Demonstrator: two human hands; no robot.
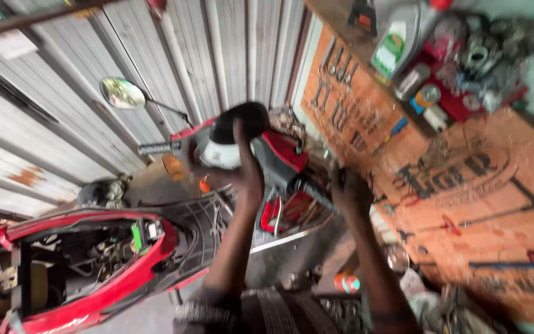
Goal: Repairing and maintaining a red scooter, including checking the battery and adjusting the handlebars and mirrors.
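Red bodywork of a scooter (88,291) fills the lower left; its seat is off, exposing dark wiring and a small green part in the open bay. Behind it stands a wall of corrugated metal sheeting (50,124). A round mirror (122,93) on a thin stalk rises from the left handlebar end, whose ribbed grip (154,148) points left.

At centre, the left hand (245,170) is raised against the instrument cluster (233,139), a dark-hooded housing with a pale face set between the handlebars; the fingers are curled about its right side, thumb upward, gripping it. Red front panels (282,154) lie just right of the cluster.

Further right, the right hand (348,193) sits at the right handlebar grip (307,188); motion blur hides whether the fingers close around it or merely touch it, so this cannot be told.

At far right, an orange wooden board (465,185) carries hanging spanners (340,65) and screwdrivers. A shelf above it holds a grey oil bottle (397,40) and assorted metal parts, blurred.
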